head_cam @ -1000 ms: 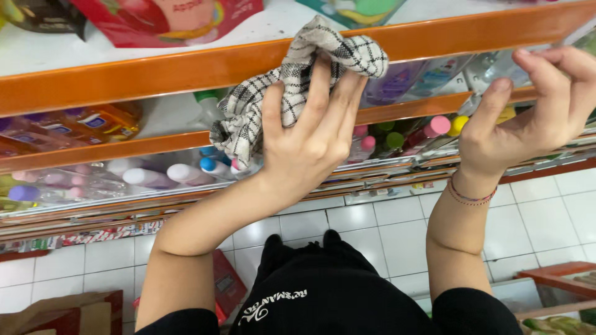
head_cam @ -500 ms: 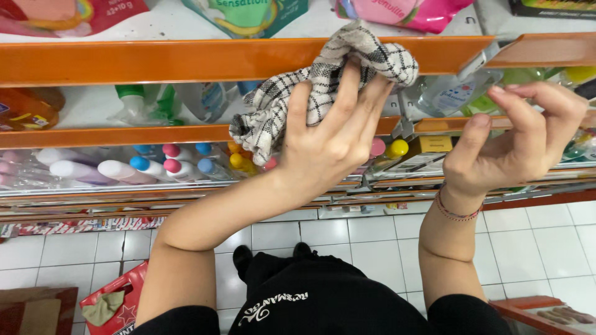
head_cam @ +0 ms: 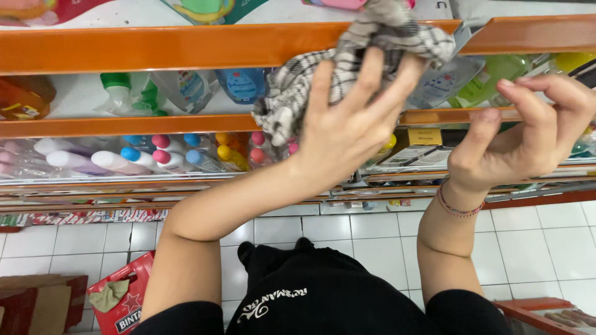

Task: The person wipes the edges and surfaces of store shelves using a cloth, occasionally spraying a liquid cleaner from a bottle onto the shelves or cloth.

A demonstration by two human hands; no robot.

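Head view, looking down a store shelving unit. A black-and-white checked cloth (head_cam: 372, 68) is bunched under the left hand (head_cam: 347, 133), whose spread fingers (head_cam: 366, 80) press it flat against the orange front edge of the upper shelf (head_cam: 155, 46); the bunching gives the palm a thick pad to bear on. Part of the cloth hangs just below that orange edge, in front of the pouches and bottles (head_cam: 242, 84) on the shelf beneath. The right hand (head_cam: 521, 142) is held to the right of the cloth, empty, with fingers loosely curled and apart from the edge, gripping nothing. A red string bracelet (head_cam: 456, 208) is worn at its wrist. Lower shelves carry pastel-capped bottles (head_cam: 143, 158). Far below the orange edge, a red shopping basket (head_cam: 124, 298) rests on the white tiled floor (head_cam: 372, 229).
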